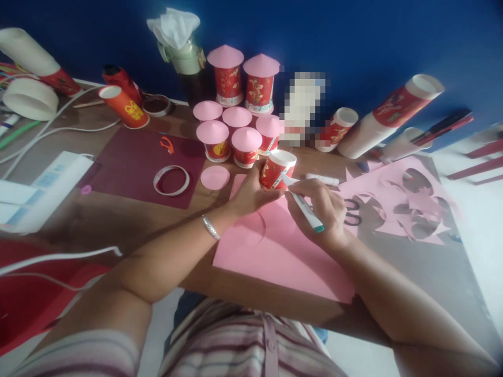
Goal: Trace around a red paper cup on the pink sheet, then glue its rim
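Observation:
My left hand [255, 189] is wrapped round a red paper cup [271, 173], keeping it slightly tilted above a pink paper sheet [298, 256]. Between the fingers of my right hand [324, 209] is a white marker [307, 209] with a green end. Its tip meets the cup's side, near a pale patterned band; whether it touches is hard to tell. Behind the cup stand several red paper cups with pink cone tops [247, 139]. A pink paper disc [215, 178] lies left of my left hand. Beyond my right hand rests a white marker cap or pen [322, 179].
Pink paper scraps with round cut-outs [426, 201] and black-handled scissors [353, 212] lie at right. Stacked paper cups [406, 115] lean near the wall. At left are a maroon sheet [129, 167], a tape ring [171, 180], orange scissors [167, 144] and white cables [58, 112].

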A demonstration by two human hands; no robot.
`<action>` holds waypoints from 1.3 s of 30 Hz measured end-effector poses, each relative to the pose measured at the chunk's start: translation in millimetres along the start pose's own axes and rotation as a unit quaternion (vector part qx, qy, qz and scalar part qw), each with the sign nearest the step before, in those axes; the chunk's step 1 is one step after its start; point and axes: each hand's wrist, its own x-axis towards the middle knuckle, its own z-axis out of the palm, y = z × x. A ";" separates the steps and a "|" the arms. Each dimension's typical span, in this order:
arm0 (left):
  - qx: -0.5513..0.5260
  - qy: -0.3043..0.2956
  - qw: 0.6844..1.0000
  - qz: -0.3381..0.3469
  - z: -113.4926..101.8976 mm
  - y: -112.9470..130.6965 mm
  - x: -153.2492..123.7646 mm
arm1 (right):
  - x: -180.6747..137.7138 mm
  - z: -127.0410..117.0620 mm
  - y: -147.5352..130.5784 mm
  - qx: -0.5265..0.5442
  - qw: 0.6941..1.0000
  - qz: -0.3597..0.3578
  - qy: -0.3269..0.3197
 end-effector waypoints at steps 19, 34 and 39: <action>0.012 0.014 1.000 -0.003 1.6 0.8 2.5 | -0.5 1.5 -4.7 0.027 0.999 -0.001 -0.040; 0.023 0.006 1.000 0.002 1.0 -2.2 4.0 | -2.6 -0.9 -6.7 0.040 0.998 0.001 -0.054; 0.026 0.004 1.000 0.011 1.3 -4.4 2.7 | 0.7 -1.6 -6.7 0.027 0.999 -0.003 -0.017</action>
